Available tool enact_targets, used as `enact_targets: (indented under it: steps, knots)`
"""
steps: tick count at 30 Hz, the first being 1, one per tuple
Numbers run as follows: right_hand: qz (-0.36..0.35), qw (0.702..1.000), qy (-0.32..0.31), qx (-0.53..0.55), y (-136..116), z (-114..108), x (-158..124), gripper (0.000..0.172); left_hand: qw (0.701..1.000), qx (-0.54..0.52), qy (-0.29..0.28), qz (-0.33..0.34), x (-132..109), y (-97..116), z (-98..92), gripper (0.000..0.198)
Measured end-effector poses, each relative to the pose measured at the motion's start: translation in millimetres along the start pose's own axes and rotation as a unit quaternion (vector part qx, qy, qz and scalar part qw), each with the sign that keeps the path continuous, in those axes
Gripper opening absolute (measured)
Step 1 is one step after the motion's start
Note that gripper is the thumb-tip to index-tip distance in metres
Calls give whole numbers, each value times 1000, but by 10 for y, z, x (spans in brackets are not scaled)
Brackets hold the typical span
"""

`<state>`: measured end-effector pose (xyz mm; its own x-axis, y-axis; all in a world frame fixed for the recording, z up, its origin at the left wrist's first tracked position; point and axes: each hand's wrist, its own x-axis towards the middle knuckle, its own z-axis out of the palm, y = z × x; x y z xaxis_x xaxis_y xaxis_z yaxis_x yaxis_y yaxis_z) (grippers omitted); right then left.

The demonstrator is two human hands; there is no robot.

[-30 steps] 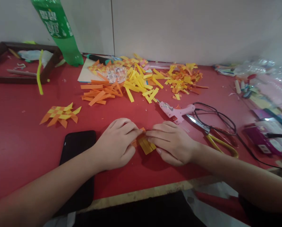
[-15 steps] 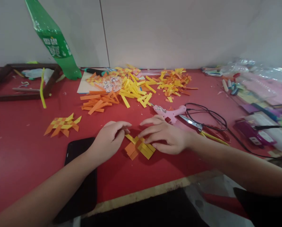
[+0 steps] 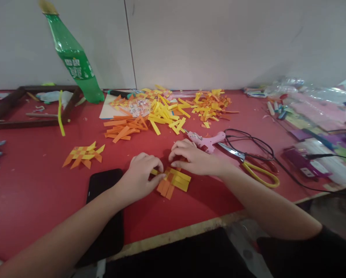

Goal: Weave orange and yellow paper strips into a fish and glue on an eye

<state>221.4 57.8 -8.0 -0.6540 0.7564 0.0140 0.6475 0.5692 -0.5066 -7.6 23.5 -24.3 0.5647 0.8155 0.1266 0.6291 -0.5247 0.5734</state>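
A small woven piece of orange and yellow paper strips (image 3: 180, 180) lies on the red table in front of me. My left hand (image 3: 142, 175) pinches its left side between thumb and fingers, where a yellow strip sticks out. At its far edge, my right hand (image 3: 188, 156) is closed with curled fingers on the strips, and an orange strip shows just beyond the thumb. The fingers partly cover the weave. A similar finished-looking woven piece (image 3: 84, 154) with pointed strip ends rests to the left.
Behind my hands lie loose orange strips (image 3: 123, 129), yellow strips (image 3: 162, 114) and a heap of offcuts (image 3: 210, 106). A pink glue gun (image 3: 207, 141) and yellow-handled scissors (image 3: 259, 177) sit right. A black phone (image 3: 106, 216) lies under my left forearm; a green bottle (image 3: 84, 73) stands back left.
My right hand has gone from spread fingers over the weave to curled fingers at its far edge. My left thumb has moved onto the weave's left side. The camera view has shifted slightly.
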Motion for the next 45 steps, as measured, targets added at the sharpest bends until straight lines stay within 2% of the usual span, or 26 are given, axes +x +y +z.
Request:
enact_targets:
  steps: [2,4,6,8,10,13,17,18,20,22,25,27,31,34,37,40,43,45]
  knots:
    - [0,994,103,37,4,16,-30,10,998,-52,17,-22,7,23,-20,10]
    - [34,972,215,86,6,32,-66,14,989,-118,65,-63,10,30,-31,10]
    - [87,949,268,143,0,48,-92,22,970,-179,131,-103,13,26,-33,13]
    - [126,937,244,218,-19,76,-98,33,945,-243,181,-122,21,18,-33,18]
    - [139,921,181,316,-49,123,-83,38,917,-321,198,-129,34,18,-33,21]
    - [160,864,137,457,-98,214,-46,39,877,-411,206,-137,49,32,-30,23]
    - [189,771,127,595,-140,289,-18,48,856,-451,208,-143,38,50,-20,20]
    - [188,755,121,617,-143,296,-15,46,855,-455,202,-144,35,55,-21,20]
    - [183,740,124,635,-140,304,-10,39,847,-474,186,-149,35,72,-32,20]
    - [172,742,142,632,-129,311,-7,36,816,-526,169,-169,49,99,-56,18]
    - [138,751,172,622,-114,322,-11,35,741,-615,144,-229,75,148,-100,10]
    - [114,767,187,604,-117,320,-23,33,722,-632,123,-251,78,178,-120,15]
    - [75,823,182,533,-163,273,-62,24,743,-626,42,-233,41,199,-119,40]
    - [52,867,162,469,-204,237,-84,20,764,-605,4,-225,15,177,-81,44]
    - [38,891,163,422,-218,252,-94,22,775,-589,-19,-230,13,147,-29,48]
    - [9,912,244,329,-210,287,-112,32,794,-562,-4,-232,29,123,4,45]
    - [-75,921,355,144,-222,276,-142,41,819,-518,41,-245,47,107,7,42]
    - [-140,915,379,16,-251,251,-158,39,822,-508,59,-251,55,101,-2,44]
